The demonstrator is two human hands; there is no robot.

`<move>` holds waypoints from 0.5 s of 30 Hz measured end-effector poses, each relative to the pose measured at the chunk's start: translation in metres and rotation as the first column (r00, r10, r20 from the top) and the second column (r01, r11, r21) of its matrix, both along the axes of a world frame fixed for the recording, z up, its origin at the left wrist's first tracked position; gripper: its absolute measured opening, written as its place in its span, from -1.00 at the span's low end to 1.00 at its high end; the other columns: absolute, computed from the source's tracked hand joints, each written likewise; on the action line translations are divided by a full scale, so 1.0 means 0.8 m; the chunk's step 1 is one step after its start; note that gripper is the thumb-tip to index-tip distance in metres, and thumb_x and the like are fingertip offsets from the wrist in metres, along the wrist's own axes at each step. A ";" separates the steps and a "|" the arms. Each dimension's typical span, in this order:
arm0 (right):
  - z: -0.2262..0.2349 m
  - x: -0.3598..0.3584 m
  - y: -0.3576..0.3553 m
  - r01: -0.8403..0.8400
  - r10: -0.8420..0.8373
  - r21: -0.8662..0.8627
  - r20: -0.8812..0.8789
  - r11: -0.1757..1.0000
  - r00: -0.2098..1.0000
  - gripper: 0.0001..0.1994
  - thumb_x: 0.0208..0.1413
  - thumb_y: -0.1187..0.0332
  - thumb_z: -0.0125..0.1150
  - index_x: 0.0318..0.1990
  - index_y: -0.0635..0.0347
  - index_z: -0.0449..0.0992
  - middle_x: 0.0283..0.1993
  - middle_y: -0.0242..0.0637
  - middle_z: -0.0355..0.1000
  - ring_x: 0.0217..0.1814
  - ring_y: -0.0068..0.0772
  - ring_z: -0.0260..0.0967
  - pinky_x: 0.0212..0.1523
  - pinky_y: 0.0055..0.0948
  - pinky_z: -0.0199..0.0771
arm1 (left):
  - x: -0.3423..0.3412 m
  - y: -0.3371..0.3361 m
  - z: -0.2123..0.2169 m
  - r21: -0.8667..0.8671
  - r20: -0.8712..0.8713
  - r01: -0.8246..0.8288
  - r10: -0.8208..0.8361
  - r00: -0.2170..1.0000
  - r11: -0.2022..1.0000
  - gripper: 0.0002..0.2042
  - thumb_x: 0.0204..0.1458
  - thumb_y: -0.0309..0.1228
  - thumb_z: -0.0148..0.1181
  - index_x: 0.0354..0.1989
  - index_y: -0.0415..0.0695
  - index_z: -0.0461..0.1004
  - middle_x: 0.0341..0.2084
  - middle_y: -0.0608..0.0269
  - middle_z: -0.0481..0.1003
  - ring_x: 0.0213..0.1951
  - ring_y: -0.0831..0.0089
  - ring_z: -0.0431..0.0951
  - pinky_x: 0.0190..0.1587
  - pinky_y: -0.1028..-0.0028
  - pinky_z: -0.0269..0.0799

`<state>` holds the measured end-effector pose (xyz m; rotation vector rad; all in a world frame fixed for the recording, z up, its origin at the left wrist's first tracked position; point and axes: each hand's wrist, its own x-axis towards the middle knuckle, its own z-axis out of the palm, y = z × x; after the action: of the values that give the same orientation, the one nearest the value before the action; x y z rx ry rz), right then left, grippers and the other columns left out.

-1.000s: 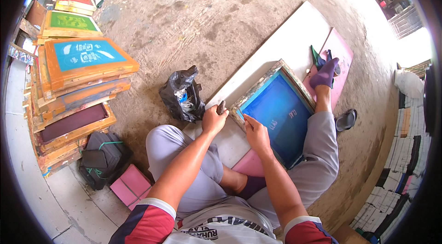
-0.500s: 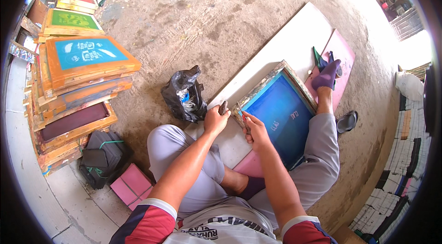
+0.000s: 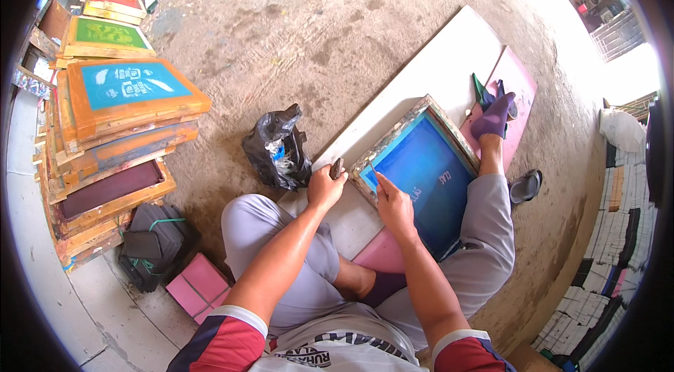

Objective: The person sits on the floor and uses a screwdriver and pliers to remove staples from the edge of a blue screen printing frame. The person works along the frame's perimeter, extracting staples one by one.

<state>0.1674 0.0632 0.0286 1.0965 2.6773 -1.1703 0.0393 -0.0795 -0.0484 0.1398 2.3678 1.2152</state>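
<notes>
My left hand (image 3: 325,188) is closed around a small dark object (image 3: 338,166) with a brownish end, too small to name surely. It is held beside the near left corner of a silk-screen frame (image 3: 388,136). The frame has a worn, paint-stained rim and blue mesh (image 3: 441,186) with pale lettering. My right hand (image 3: 397,210) is over that corner, index finger stretched along the rim and the other fingers curled. Whatever it may hold is hidden. The frame lies tilted across a white board (image 3: 428,56) between my legs.
A black plastic bag (image 3: 275,161) stands left of my hands. Stacked screen frames (image 3: 140,115) rise at the far left, with dark pads (image 3: 158,242) and a pink block (image 3: 198,285) nearer. A pink board (image 3: 523,84) lies under my foot; a sandal (image 3: 526,186) is beside it.
My right hand has shifted slightly nearer and its index finger now lies straighter over the frame's corner. The reddish bit seen by that finger is hidden now. My left hand keeps its hold.
</notes>
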 end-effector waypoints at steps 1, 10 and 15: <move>0.001 -0.001 -0.001 -0.008 0.008 0.013 0.005 1.000 1.000 -0.64 0.38 0.21 0.07 0.25 -0.09 0.56 0.01 0.01 0.61 0.05 0.15 0.57 0.06 -0.06 0.55 | 0.001 -0.001 0.000 -0.010 0.004 0.001 -0.001 1.000 1.000 -0.78 0.04 -0.27 0.42 -0.21 -0.11 0.69 -0.39 0.05 0.68 -0.27 0.15 0.71 -0.17 0.24 0.53; 0.020 -0.019 -0.018 -0.116 0.076 0.155 0.243 0.981 0.967 -0.63 0.36 0.28 0.03 0.27 -0.10 0.53 -0.16 0.07 0.62 -0.10 0.22 0.59 -0.06 0.06 0.57 | -0.002 0.000 0.013 -0.072 0.027 0.035 -0.033 0.999 0.997 -0.77 0.05 -0.26 0.42 -0.21 -0.11 0.71 -0.33 0.01 0.69 -0.19 0.09 0.71 -0.12 0.21 0.55; 0.010 -0.014 -0.014 -0.080 0.060 0.110 0.171 0.991 0.983 -0.64 0.36 0.28 0.05 0.26 -0.10 0.55 -0.17 0.12 0.60 -0.09 0.27 0.57 -0.04 0.06 0.57 | -0.004 0.001 0.007 -0.055 0.044 0.026 -0.023 0.999 0.998 -0.77 0.05 -0.26 0.41 -0.19 -0.12 0.70 -0.31 0.01 0.69 -0.19 0.09 0.71 -0.11 0.22 0.56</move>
<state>0.1565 0.0518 0.0362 1.0532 2.6581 -0.8790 0.0364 -0.0791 -0.0426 0.1233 2.3531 1.1292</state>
